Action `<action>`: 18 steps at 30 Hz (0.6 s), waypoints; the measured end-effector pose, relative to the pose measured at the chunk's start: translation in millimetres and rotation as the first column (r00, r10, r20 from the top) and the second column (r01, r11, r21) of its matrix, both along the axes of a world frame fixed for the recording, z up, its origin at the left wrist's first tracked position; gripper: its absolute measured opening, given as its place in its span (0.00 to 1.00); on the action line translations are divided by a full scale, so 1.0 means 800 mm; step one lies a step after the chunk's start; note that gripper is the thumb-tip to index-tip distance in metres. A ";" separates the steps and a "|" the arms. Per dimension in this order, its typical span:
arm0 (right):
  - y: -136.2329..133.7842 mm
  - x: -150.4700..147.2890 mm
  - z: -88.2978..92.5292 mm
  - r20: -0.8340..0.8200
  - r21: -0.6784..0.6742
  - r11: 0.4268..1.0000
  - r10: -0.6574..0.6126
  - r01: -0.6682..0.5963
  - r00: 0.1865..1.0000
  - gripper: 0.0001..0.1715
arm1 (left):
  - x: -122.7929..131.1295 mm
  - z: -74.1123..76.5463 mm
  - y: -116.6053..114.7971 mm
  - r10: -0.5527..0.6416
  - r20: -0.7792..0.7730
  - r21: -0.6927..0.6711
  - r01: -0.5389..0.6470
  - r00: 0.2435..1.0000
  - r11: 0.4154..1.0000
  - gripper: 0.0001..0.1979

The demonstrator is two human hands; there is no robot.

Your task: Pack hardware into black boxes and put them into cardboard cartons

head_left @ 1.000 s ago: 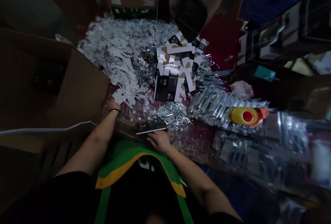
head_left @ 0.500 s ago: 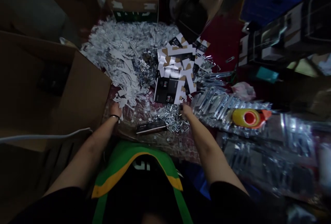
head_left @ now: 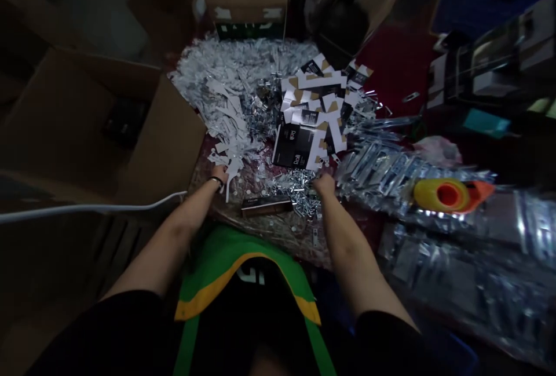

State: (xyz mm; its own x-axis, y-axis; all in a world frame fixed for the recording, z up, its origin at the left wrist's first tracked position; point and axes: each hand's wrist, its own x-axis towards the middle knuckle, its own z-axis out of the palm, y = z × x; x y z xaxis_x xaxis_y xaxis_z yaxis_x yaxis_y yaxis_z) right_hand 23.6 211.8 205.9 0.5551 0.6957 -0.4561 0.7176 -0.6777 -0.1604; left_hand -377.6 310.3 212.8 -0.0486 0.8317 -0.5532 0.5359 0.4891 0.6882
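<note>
My left hand (head_left: pixel 220 173) is closed on a thin white strip (head_left: pixel 227 189) that hangs beside its fingers, at the near edge of a heap of similar white pieces (head_left: pixel 234 112). My right hand (head_left: pixel 324 183) rests at the right edge of a pile of small silver screws (head_left: pixel 299 190). Its fingers are curled in, and anything inside them is hidden. Between the hands a small dark box (head_left: pixel 266 205) lies on the plastic-covered table (head_left: pixel 282 234). Beyond the screws are flattened black-and-white cartons (head_left: pixel 293 145) marked "Roll".
At the left stands an open cardboard box (head_left: pixel 178 135) with a dark item inside; a pale cable (head_left: pixel 108 208) crosses before it. Rows of plastic-wrapped metal parts (head_left: pixel 382 167) lie right, bearing a yellow-orange container (head_left: pixel 441 195). Another carton (head_left: pixel 247 2) stands at the back.
The view has shifted, so most things appear farther right. My left hand has moved slightly right over the table with the white strip. My right hand remains beside the screws.
</note>
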 end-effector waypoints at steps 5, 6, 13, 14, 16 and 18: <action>-0.027 0.002 0.019 0.063 0.004 0.995 0.100 -0.100 0.993 0.26 | -0.002 0.014 -0.012 0.089 -0.007 -0.004 -0.090 0.996 0.996 0.05; -0.037 -0.001 0.021 0.089 0.014 0.987 0.157 -0.159 0.984 0.27 | -0.002 0.019 -0.021 0.104 0.013 -0.008 -0.104 0.994 0.995 0.03; -0.084 -0.063 0.002 0.028 -0.041 0.858 0.513 -0.512 0.858 0.29 | -0.004 0.082 -0.117 0.097 0.642 -0.007 -0.121 0.761 0.993 0.16; -0.083 -0.070 0.002 0.030 -0.069 0.864 0.501 -0.498 0.865 0.28 | -0.005 0.093 -0.131 0.090 0.696 -0.016 -0.110 0.712 0.994 0.19; -0.079 -0.076 0.004 0.045 -0.113 0.873 0.482 -0.475 0.875 0.25 | -0.006 0.110 -0.159 0.073 0.750 -0.034 -0.072 0.657 0.997 0.24; -0.077 -0.069 0.011 0.059 -0.134 0.888 0.450 -0.439 0.891 0.22 | -0.004 0.118 -0.184 0.014 0.750 -0.043 0.027 0.661 0.999 0.24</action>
State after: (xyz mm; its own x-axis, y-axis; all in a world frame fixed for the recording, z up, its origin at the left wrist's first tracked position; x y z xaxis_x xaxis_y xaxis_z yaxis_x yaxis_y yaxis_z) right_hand -31.3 150.5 214.9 0.2405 0.8249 -0.5115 0.9553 -0.2945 -0.0257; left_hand -380.8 162.7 307.4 0.4048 0.8030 -0.4374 -0.1482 0.5296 0.8352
